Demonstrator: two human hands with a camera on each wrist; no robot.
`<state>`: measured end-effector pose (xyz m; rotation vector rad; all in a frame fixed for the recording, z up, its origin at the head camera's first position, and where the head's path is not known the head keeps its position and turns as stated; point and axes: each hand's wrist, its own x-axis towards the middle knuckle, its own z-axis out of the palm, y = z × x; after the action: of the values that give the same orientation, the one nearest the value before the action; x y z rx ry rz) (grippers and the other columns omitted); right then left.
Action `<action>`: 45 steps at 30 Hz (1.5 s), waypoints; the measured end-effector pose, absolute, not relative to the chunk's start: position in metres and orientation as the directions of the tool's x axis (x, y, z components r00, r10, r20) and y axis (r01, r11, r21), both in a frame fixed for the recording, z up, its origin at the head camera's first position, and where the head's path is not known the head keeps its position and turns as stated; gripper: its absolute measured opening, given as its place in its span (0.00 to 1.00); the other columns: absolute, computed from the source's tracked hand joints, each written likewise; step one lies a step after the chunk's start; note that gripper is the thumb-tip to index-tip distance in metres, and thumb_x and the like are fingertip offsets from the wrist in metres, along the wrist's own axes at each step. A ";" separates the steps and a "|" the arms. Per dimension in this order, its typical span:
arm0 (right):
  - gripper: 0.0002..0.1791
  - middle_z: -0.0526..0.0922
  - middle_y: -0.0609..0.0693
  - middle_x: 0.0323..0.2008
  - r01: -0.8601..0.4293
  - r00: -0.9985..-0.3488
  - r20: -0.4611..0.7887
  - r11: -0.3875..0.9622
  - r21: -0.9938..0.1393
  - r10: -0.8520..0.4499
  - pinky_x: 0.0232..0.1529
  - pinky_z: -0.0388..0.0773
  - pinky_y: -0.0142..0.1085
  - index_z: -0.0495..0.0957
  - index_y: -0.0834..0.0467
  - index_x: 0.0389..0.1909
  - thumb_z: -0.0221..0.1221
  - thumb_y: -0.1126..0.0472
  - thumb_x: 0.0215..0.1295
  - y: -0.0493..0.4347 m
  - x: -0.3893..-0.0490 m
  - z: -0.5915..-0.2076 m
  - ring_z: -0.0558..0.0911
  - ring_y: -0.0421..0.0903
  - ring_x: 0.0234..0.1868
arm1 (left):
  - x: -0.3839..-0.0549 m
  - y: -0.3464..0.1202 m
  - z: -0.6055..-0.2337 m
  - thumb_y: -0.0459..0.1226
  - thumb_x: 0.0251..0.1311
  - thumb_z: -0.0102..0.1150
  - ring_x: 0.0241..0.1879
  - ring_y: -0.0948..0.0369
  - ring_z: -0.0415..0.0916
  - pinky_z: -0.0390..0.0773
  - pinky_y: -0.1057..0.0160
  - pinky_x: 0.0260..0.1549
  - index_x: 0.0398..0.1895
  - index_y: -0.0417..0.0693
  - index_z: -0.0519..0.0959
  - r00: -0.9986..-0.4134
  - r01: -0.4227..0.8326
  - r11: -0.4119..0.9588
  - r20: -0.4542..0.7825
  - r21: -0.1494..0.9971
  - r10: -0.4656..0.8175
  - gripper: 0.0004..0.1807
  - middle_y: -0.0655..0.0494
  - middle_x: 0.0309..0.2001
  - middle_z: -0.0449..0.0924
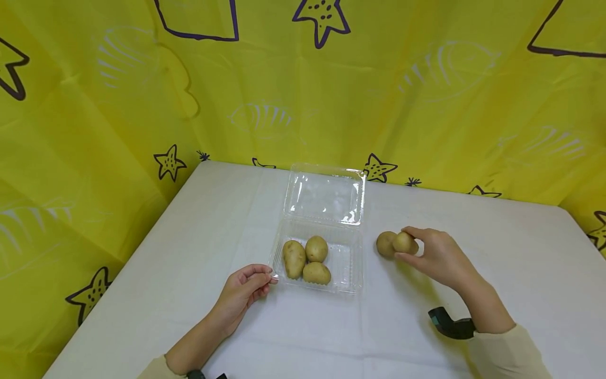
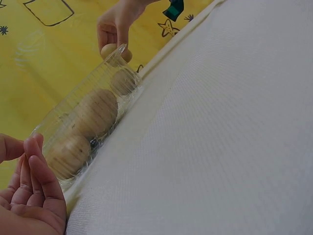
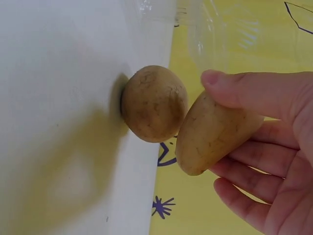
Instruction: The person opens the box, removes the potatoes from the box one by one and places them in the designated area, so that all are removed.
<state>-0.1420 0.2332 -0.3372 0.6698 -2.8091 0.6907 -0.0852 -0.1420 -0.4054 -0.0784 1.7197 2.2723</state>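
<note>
A clear plastic clamshell box (image 1: 347,263) lies unlatched on the table, its lid (image 1: 325,197) folded back. Inside, toward the left, are three potatoes: a long one (image 1: 294,259), a rounder one (image 1: 316,249) and one near the front wall (image 1: 316,273). My left hand (image 1: 241,295) pinches the box's front left corner between thumb and fingers. To the right of the box, my right hand (image 1: 442,258) grips an oblong potato (image 3: 215,132) held up off the table. Another roundish potato (image 3: 154,104) sits on the table beside it.
White cloth (image 1: 227,221) covers the table. A yellow curtain (image 1: 265,79) with starfish and fish drawings rises behind it and along the left side. A black wrist strap (image 1: 452,323) sits by my right sleeve.
</note>
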 end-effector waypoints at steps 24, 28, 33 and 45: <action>0.24 0.79 0.62 0.41 -0.511 -0.860 0.211 0.774 -0.374 -0.466 0.43 0.72 0.54 0.75 0.71 0.45 0.69 0.68 0.45 0.258 -0.148 -0.356 0.77 0.60 0.43 | -0.087 -0.141 -0.405 0.31 0.60 0.54 0.30 0.65 0.73 0.72 0.71 0.32 0.41 0.34 0.71 -0.960 -0.244 -0.259 -0.194 0.935 0.202 0.09 0.53 0.33 0.80; 0.25 0.79 0.63 0.42 -0.505 -0.862 0.179 0.774 -0.382 -0.474 0.44 0.71 0.55 0.74 0.71 0.46 0.69 0.67 0.46 0.260 -0.148 -0.360 0.76 0.61 0.44 | -0.087 -0.141 -0.405 0.30 0.60 0.53 0.30 0.65 0.73 0.73 0.71 0.32 0.41 0.34 0.71 -0.960 -0.244 -0.261 -0.194 0.934 0.201 0.09 0.53 0.33 0.80; 0.24 0.80 0.60 0.41 -0.529 -0.848 0.207 0.755 -0.389 -0.487 0.44 0.71 0.53 0.75 0.69 0.44 0.70 0.69 0.44 0.262 -0.145 -0.364 0.77 0.59 0.44 | -0.086 -0.141 -0.406 0.30 0.60 0.53 0.29 0.66 0.72 0.73 0.71 0.32 0.41 0.35 0.71 -0.959 -0.250 -0.257 -0.201 0.933 0.201 0.09 0.53 0.33 0.80; 0.24 0.80 0.56 0.40 -0.536 -0.843 0.206 0.742 -0.403 -0.497 0.44 0.72 0.51 0.76 0.66 0.43 0.70 0.73 0.39 0.259 -0.142 -0.367 0.77 0.57 0.43 | -0.085 -0.141 -0.406 0.31 0.60 0.53 0.29 0.66 0.72 0.73 0.71 0.32 0.42 0.34 0.70 -0.958 -0.254 -0.249 -0.208 0.935 0.198 0.10 0.53 0.33 0.80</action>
<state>-0.1424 0.2589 -0.3666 0.8480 -2.8519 0.6999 -0.0854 -0.1412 -0.4062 -0.0685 1.7185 2.2782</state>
